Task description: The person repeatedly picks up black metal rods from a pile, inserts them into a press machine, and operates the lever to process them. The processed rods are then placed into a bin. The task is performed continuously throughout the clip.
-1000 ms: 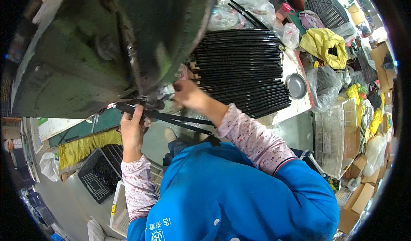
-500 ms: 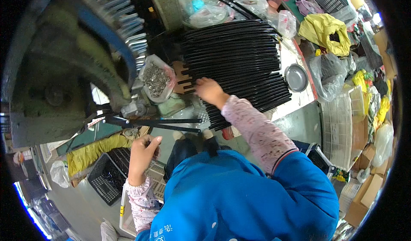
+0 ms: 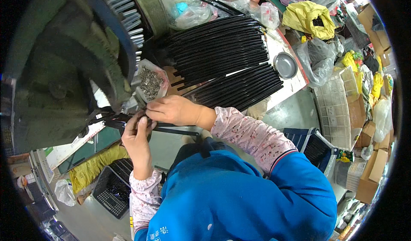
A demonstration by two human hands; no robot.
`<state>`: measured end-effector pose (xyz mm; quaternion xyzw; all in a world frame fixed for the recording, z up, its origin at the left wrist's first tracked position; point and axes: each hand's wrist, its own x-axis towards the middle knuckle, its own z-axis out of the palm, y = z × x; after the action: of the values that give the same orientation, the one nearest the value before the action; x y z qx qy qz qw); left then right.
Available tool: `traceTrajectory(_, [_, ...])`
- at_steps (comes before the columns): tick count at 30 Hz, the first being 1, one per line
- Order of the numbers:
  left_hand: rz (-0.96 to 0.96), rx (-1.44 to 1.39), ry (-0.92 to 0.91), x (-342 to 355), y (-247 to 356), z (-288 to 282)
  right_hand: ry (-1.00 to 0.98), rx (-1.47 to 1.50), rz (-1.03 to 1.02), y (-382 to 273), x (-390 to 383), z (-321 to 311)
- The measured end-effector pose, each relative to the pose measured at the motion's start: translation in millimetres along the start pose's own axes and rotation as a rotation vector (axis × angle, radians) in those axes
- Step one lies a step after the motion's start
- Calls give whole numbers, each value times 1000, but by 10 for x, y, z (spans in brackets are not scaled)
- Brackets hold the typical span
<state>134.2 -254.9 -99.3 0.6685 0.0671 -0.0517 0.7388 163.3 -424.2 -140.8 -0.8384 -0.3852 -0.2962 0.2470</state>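
Rod [image 3: 177, 131], black, slim and straight, juts out to the right from beneath the hands at the front of the big machine [image 3: 55, 78]; its other end is hidden from me. Through the head view I see the left hand [image 3: 138, 140] and the right hand [image 3: 180, 110] brought together there, fingertips bunched and nearly meeting. I cannot tell what, if anything, is pinched between them.

More black rods [image 3: 218, 48] of the same kind lie to the right, glossy and side by side, in a broad upper bundle and a narrower lower one [image 3: 242, 87] that slants. Close above the hands, a pale container [image 3: 165, 87] holds many small, silvery metal pieces [image 3: 150, 82]. The machine is dark green and worn, with a row of shiny metal bars [image 3: 130, 20] beside its upper part.

White where it is bare, the surface [image 3: 284, 87] has a red edge and carries a round grey dish [image 3: 285, 66] near the rods' right ends. Beyond it I make out a yellow bag [image 3: 309, 18], a clear plastic bag [image 3: 314, 61], a white slatted crate [image 3: 334, 108] and cardboard boxes [image 3: 371, 177]. At lower left, a black crate [image 3: 109, 196] stands on the grey floor beside yellow sacking [image 3: 96, 168].
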Motion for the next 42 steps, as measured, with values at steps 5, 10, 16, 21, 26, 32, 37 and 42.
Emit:
traceTrajectory(5, [143, -18, -32, -6, -61, -171, -85, 148, 234, -80, 110, 5])
traceTrajectory(10, [226, -237, 71, 72, -116, -628, 18, 8, 233, 33, -4, 19])
traceTrajectory(16, [273, -260, 190, 70, -53, -805, -1, -100, 182, -112, 167, 90])
traceTrajectory(21, [-235, 25, -290, -36, -147, -701, 109, -81, 340, -162, 316, 123])
traceTrajectory(26, [-408, -91, -512, 35, -471, -408, 45, -115, 364, -248, 456, 110])
traceTrajectory(32, [-349, -331, -478, 90, -620, -183, 41, -62, 363, -314, 552, 28])
traceTrajectory(37, [-319, -268, -447, 40, -457, -95, -37, -105, 375, -329, 573, 49])
traceTrajectory(42, [-263, -395, -433, 21, -593, -32, -108, -207, 342, -310, 483, 100])
